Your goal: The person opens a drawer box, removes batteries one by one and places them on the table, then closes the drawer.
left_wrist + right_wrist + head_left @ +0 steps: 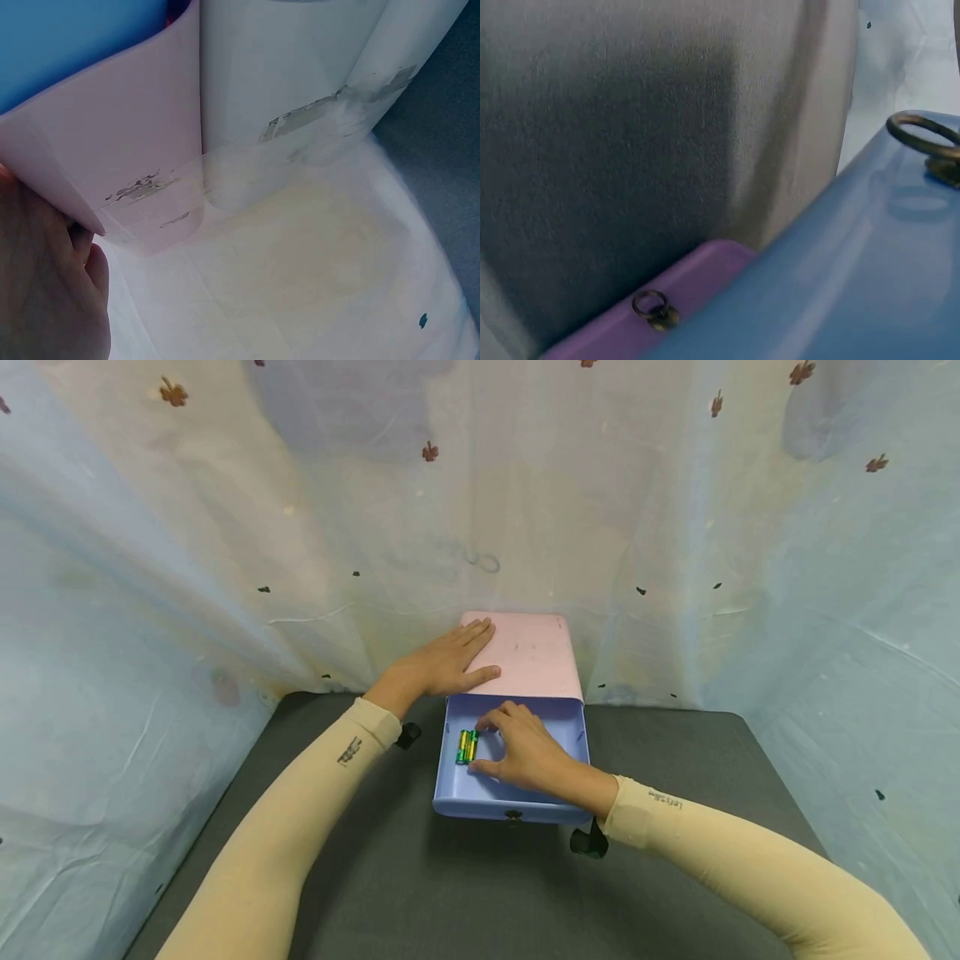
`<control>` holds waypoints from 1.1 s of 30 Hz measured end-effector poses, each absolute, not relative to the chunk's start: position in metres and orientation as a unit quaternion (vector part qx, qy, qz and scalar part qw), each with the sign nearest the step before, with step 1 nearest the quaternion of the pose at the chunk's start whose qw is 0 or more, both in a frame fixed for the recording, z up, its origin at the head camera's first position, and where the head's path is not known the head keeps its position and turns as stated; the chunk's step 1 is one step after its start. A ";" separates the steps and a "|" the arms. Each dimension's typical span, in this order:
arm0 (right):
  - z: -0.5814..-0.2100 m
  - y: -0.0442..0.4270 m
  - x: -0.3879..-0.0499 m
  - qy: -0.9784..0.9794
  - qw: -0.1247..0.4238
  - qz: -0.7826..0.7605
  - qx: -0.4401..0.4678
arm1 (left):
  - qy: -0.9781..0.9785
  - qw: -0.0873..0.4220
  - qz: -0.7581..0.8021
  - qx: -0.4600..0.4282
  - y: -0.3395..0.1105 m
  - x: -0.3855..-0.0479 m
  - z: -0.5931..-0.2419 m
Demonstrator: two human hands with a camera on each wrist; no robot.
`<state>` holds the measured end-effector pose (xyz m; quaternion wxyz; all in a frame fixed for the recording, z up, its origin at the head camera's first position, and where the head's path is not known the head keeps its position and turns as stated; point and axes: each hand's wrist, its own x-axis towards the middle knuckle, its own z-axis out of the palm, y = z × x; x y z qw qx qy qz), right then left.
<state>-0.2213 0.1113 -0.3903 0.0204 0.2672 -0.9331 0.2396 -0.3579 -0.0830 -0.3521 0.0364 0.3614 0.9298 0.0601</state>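
Note:
Two green-and-yellow batteries point(467, 747) lie side by side at the left of a pulled-out blue drawer point(480, 807). My right hand point(528, 753) reaches into the drawer and pinches the right-hand battery by its ends, between thumb and forefinger. On the pink top of the drawer cabinet point(536, 652) rests my left hand point(446, 664), its fingers straight and spread. Part of the left hand point(49, 277) also shows beside the cabinet's pink wall point(142, 150) in the left wrist view. The right wrist view shows the blue drawer front point(855, 277) but not the hand.
A ring pull point(922, 142) hangs on the blue drawer front, above a purple drawer point(697, 277) with its own ring. White panels point(285, 82) with clear tape stand beside the pink wall. The cabinet sits on a dark grey tabletop point(487, 893) before a pale curtain point(570, 527).

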 end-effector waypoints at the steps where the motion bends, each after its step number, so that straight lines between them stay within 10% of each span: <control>1: -0.391 0.112 -0.221 -0.934 0.021 0.240 0.265 | 0.929 0.036 0.060 0.362 -0.083 -0.358 -0.352; 33: -0.383 0.123 -0.217 -0.929 0.013 0.253 0.269 | 0.928 0.036 0.073 0.363 -0.084 -0.357 -0.352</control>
